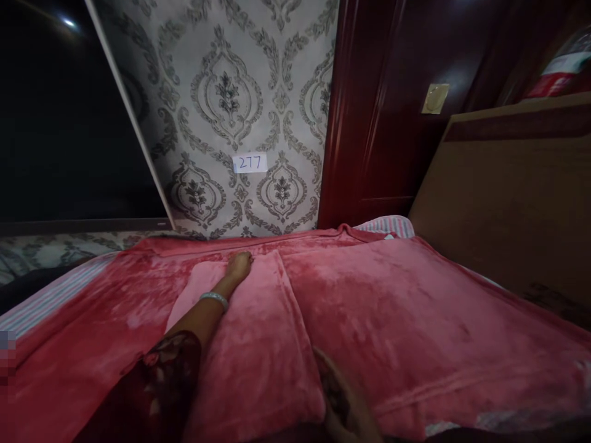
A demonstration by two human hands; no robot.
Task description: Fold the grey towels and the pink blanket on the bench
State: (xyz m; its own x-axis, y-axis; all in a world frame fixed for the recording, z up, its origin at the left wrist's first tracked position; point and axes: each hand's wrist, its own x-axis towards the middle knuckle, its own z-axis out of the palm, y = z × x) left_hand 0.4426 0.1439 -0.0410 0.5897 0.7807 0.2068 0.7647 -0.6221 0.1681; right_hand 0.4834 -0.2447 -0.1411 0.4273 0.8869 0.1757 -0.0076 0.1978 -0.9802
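A pink-red plush blanket [392, 320] is spread out, with a lighter folded panel [258, 344] lying on its middle. My left hand [239, 266] rests at the far edge of this panel, its fingers curled closed on the blanket. A pale bracelet [215, 299] circles that wrist, and a dark red patterned sleeve [157, 381] covers the arm. Beside the panel's near right corner is my right hand [351, 406], dim and partly blurred. Its thumb and forefinger are apart, curved toward the panel's edge; the other fingers are hard to make out.
Striped bedding [69, 295] shows under the blanket at the left. A large dark screen [69, 123] hangs at the left. Patterned wallpaper with a "277" label [250, 162] and a dark red wooden panel [369, 111] stand behind. A big cardboard box [512, 203] flanks the right side.
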